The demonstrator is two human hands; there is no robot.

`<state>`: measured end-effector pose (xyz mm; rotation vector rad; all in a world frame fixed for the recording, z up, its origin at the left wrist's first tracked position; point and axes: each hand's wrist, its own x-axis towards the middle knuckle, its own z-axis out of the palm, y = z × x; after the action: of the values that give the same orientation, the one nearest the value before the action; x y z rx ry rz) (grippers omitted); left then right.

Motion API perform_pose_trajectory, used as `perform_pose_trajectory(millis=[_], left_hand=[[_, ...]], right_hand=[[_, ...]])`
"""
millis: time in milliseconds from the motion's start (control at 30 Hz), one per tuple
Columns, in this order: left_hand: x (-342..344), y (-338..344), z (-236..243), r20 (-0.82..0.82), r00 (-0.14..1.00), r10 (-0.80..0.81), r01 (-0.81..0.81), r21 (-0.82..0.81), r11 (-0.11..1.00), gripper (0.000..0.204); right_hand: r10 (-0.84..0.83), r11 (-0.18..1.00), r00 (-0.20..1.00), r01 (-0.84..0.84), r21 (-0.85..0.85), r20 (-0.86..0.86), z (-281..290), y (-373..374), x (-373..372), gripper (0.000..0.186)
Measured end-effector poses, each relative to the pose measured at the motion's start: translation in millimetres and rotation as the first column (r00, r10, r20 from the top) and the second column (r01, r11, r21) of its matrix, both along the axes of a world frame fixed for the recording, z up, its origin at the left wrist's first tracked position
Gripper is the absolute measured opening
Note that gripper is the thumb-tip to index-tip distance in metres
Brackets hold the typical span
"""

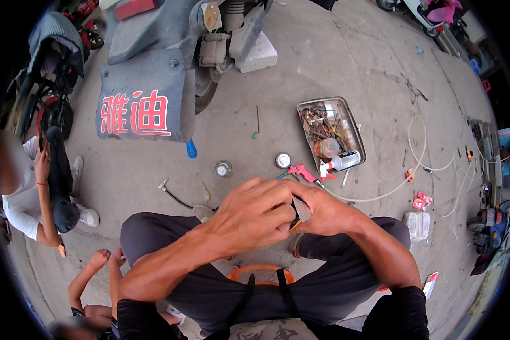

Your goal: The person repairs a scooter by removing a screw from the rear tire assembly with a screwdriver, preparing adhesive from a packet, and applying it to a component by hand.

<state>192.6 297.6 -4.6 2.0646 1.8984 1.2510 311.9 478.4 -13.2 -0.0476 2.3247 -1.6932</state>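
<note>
My left hand point(258, 211) and my right hand point(323, 211) meet above my knees, both with curled fingers. Between them shows a small grey flat-faced piece point(302, 209) with black and yellow-orange parts below it. The fingers cover most of it, so its kind cannot be made out. Just beyond my hands, a pink air blow gun point(302, 171) lies on the ground. A round metal-rimmed can or lid point(283, 160) and a small glass jar point(223, 168) are close by.
A metal tray point(359, 136) holds mixed tools, a plastic tub and a spray bottle point(344, 161). A pale hose point(374, 199) curves right. A scooter with a dark mudflap point(110, 79) stands ahead. One person point(25, 198) squats left; another person's arm point(88, 280) shows lower left.
</note>
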Motion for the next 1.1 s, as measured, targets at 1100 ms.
perform_pose_trajectory(millis=[1100], left_hand=[[-4.3, -5.3, 13.8, -0.211, 0.976, 0.056, -0.084, -0.127, 0.988, 0.019]], right_hand=[[-0.132, 0.967, 0.971, 0.171, 0.188, -0.201, -3.0, 0.2, -3.8, 0.06]])
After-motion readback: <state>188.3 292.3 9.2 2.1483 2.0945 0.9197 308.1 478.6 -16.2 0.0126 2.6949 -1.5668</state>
